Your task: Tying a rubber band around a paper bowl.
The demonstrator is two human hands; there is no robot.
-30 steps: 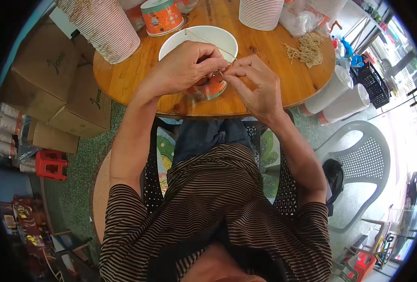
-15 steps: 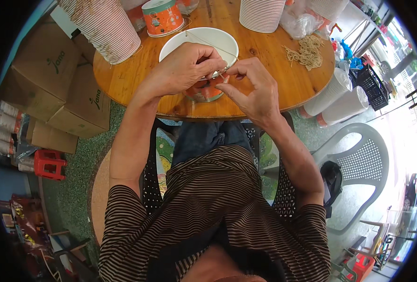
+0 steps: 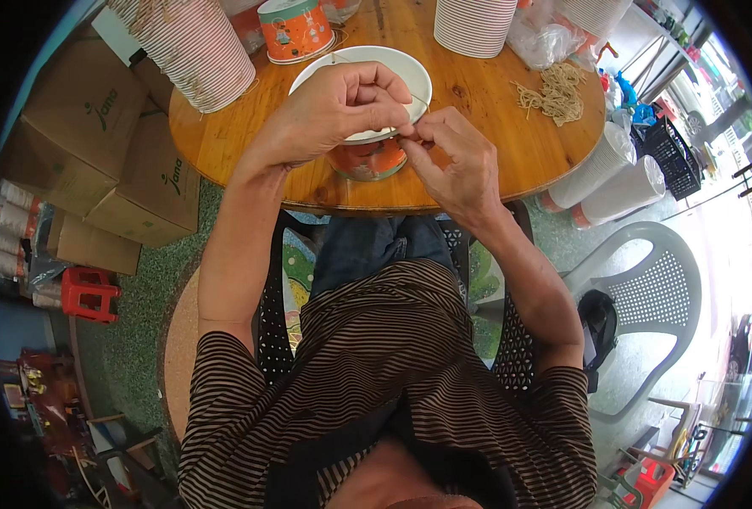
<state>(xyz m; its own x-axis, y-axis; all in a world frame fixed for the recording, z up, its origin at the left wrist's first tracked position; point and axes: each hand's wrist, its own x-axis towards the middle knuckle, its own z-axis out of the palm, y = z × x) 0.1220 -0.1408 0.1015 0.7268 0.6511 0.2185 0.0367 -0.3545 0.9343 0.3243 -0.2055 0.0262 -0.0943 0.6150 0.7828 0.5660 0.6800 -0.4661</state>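
An orange paper bucket (image 3: 367,161) with a white inside stands upright near the table's front edge. A thin beige string (image 3: 334,57) shows at its far rim and crosses its mouth, partly hidden by my hands. My left hand (image 3: 346,110) is over the bucket's near side, its thumb and fingers pinched together at the right of the rim. There the fingertips of my right hand (image 3: 456,157) meet it, also pinched. Both seem to hold the string's end by the rim, though the fingers cover most of it.
On the round wooden table (image 3: 469,102) are a tall stack of buckets (image 3: 194,55) with strings, an upturned orange bucket (image 3: 295,32), another white stack (image 3: 472,25) and a heap of loose string (image 3: 560,92). Cardboard boxes (image 3: 79,127) stand left; a grey chair (image 3: 647,297) is at right.
My left hand's fingers have lifted and its thumb has moved to the right hand's fingertips. The right thumb and fingers have closed together at the rim. The bucket has barely moved.
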